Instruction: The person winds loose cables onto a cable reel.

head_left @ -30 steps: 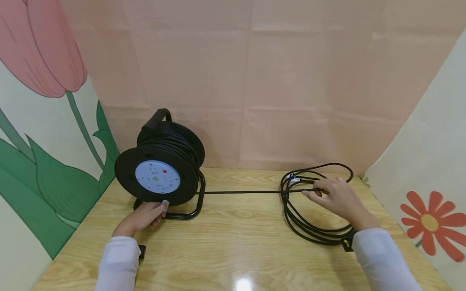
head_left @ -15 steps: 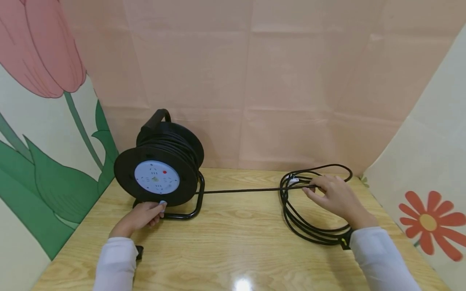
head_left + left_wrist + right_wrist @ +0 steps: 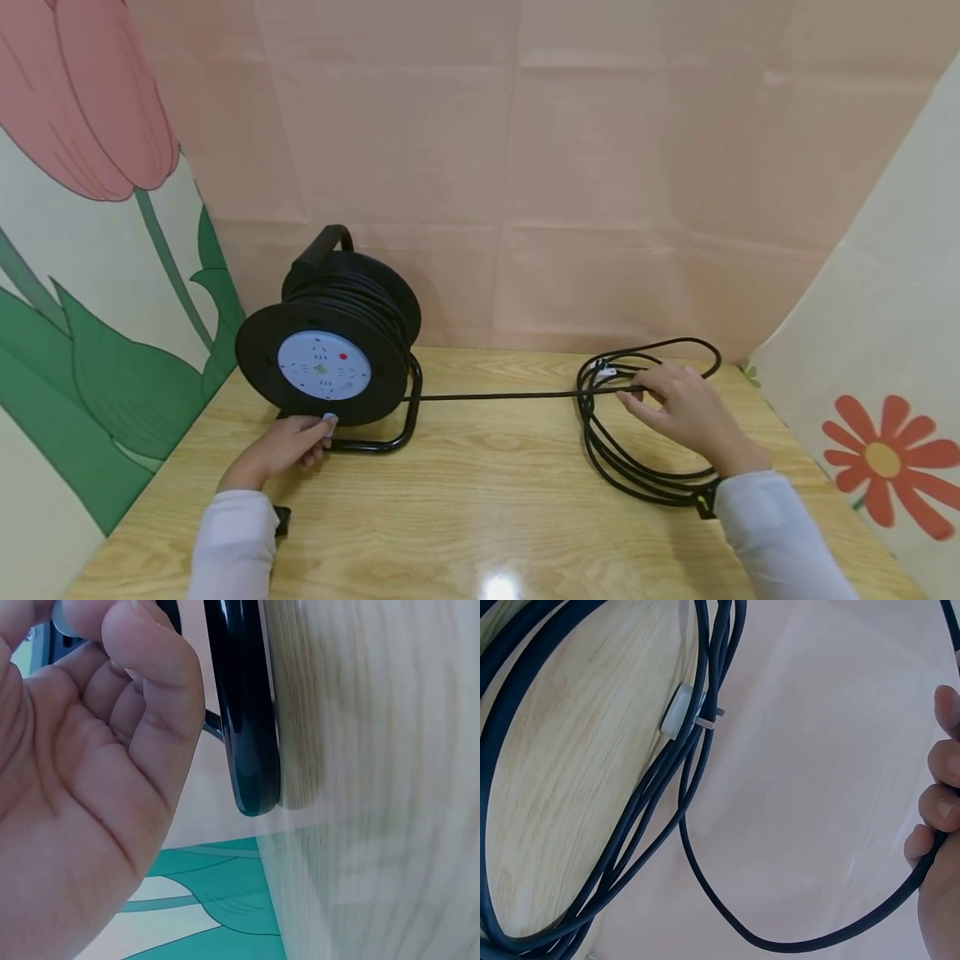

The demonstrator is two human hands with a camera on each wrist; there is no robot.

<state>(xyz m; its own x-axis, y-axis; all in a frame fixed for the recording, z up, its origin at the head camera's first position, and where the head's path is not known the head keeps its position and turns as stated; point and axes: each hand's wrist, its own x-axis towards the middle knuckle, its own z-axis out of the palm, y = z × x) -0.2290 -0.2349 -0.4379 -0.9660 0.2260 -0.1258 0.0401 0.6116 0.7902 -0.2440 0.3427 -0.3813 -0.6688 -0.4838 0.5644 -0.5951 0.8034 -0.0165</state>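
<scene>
A black cable reel point(image 3: 262, 367) with a pale blue socket panel point(image 3: 324, 375) stands upright at the left of the table. My left hand point(image 3: 277, 450) pinches the small light-blue knob point(image 3: 329, 419) at the lower edge of the reel's front disc. In the left wrist view its fingers are curled beside the reel's black tube stand point(image 3: 251, 742). A straight run of black cable point(image 3: 495, 397) leads from the reel to my right hand point(image 3: 690, 417). The right fingers are curled round this cable, above a loose coil of it point(image 3: 660, 500) on the right.
A white tag point(image 3: 678, 712) is attached to the coil's strands. The wooden table point(image 3: 480, 475) ends at a pink backdrop point(image 3: 525, 167), with flower-painted panels at both sides. A black handle point(image 3: 322, 246) rises over the reel.
The reel's front disc has turned slightly clockwise, and the knob has moved left with my left hand. My right hand has shifted a little left, still holding the cable.
</scene>
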